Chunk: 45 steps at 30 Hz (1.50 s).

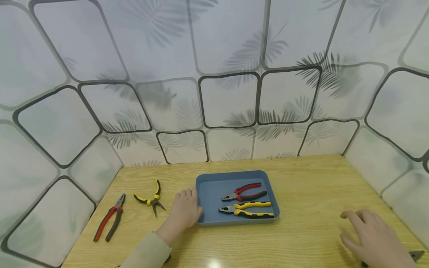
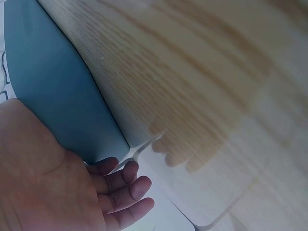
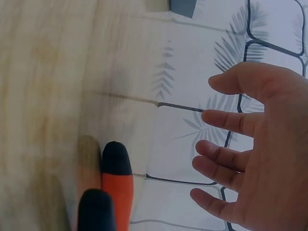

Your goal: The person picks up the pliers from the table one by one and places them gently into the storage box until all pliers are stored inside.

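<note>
A blue tray (image 1: 214, 178) stands on the table, holding red-and-black pliers (image 1: 246, 191) and yellow-and-black pliers (image 1: 249, 209). At its left wall is my left hand (image 1: 186, 207), the thumb side overlapping the rim. In the left wrist view its fingers (image 2: 127, 190) are loosely bent beside the tray's blue wall (image 2: 62, 77); the thumb is hidden there. My right hand (image 1: 373, 236) hovers over the right of the table, fingers spread and holding nothing. Beside it, the right wrist view shows black-tipped orange-red handles (image 3: 118, 178), while a metal pliers tip (image 1: 416, 255) shows in the head view.
On the left of the table (image 1: 311, 186) lie red-and-black pliers (image 1: 112, 217) and splayed yellow-and-black long-nose pliers (image 1: 152, 199). Something dark and yellow is mostly hidden under my left sleeve (image 1: 147, 251). Patterned walls (image 1: 228, 100) enclose the back and sides.
</note>
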Available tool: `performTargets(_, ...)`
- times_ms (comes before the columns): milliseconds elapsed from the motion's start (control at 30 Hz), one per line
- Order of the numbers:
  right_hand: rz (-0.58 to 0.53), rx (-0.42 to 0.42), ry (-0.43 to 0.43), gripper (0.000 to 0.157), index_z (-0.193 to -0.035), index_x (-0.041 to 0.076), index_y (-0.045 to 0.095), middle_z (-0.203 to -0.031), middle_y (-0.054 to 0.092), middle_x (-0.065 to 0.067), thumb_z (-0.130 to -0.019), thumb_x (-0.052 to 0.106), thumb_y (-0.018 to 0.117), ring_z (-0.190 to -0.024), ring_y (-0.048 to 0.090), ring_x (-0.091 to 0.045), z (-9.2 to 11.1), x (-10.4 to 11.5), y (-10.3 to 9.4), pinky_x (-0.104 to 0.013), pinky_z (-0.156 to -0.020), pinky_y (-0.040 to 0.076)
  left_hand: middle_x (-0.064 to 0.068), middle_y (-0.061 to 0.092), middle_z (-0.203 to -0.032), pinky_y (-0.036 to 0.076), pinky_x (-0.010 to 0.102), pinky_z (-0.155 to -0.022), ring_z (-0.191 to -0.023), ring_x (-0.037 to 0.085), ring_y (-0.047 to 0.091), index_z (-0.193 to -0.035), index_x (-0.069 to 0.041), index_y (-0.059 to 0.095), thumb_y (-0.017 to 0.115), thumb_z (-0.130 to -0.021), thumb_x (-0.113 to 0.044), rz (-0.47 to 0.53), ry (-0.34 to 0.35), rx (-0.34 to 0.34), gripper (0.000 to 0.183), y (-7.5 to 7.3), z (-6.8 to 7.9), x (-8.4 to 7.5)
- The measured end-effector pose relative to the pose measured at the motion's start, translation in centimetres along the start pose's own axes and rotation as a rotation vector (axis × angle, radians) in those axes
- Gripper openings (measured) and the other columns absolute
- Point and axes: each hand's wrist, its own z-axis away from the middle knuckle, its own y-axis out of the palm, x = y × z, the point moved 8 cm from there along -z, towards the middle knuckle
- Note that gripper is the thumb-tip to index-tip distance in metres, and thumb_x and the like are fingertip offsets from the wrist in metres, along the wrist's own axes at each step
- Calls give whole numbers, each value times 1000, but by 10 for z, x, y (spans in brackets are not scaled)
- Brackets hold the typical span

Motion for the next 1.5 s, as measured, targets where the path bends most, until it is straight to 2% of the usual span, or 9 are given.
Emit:
performTargets(367, 10, 105, 115, 46, -105, 14, 60, -93, 53, -9, -72, 41, 76, -74, 47, -23, 15, -12, 16, -37, -59, 37, 14, 53, -93, 45, 41, -81, -89, 27, 53, -110, -1, 47, 50, -89, -39, 2, -6, 12, 44, 3, -1, 0)
performTargets(600, -15, 168, 144, 49, -108, 17, 58, -92, 53, -7, -74, 48, 73, -73, 47, -21, 23, -21, 29, -35, -57, 37, 13, 53, -93, 45, 41, -80, -88, 27, 53, -108, -1, 47, 51, -90, -40, -2, -3, 7, 43, 2, -1, -1)
performTargets(733, -8, 156, 147, 49, -108, 17, 59, -90, 52, -7, -73, 48, 74, -70, 46, -20, 26, -28, 37, -35, -57, 37, 13, 52, -91, 45, 41, -79, -87, 27, 53, -107, -2, 47, 51, -89, -39, 4, 1, 4, 42, 2, -1, -1)
performTargets(900, 18, 189, 170, 53, -109, 15, 58, -92, 52, -8, -73, 52, 72, -71, 45, -21, 30, -30, 40, -35, -58, 37, 13, 51, -90, 45, 41, -78, -85, 27, 52, -106, -1, 47, 52, -89, -39, 16, 1, -13, 42, 0, -2, -1)
performTargets(1133, 9, 274, 252, 72, -115, 8, 56, -96, 52, -16, -73, 65, 64, -78, 49, -28, 39, -42, 50, -42, -60, 39, 13, 51, -90, 45, 41, -78, -85, 26, 52, -107, -1, 46, 51, -89, -38, 19, 5, -17, 41, 2, -2, 0)
performTargets(1233, 21, 254, 267, 75, -114, 6, 55, -93, 52, -18, -71, 66, 66, -76, 51, -29, 42, -47, 51, -42, -57, 40, 13, 52, -91, 45, 41, -79, -87, 27, 52, -107, -1, 46, 50, -89, -39, 12, 6, -16, 41, 4, -3, 1)
performTargets(1367, 16, 177, 263, 71, -110, 4, 58, -89, 53, -16, -68, 60, 72, -74, 52, -29, 46, -49, 46, -42, -58, 40, 13, 52, -91, 45, 41, -80, -88, 27, 53, -107, -2, 46, 50, -89, -39, 4, 8, -11, 41, 4, -3, 1)
performTargets(1500, 15, 129, 314, 72, -107, 1, 59, -86, 53, -19, -66, 58, 74, -73, 50, -33, 52, -53, 46, -46, -61, 39, 13, 52, -90, 46, 42, -79, -87, 28, 54, -104, -1, 47, 51, -89, -37, 28, 13, -24, 39, 1, -1, 0)
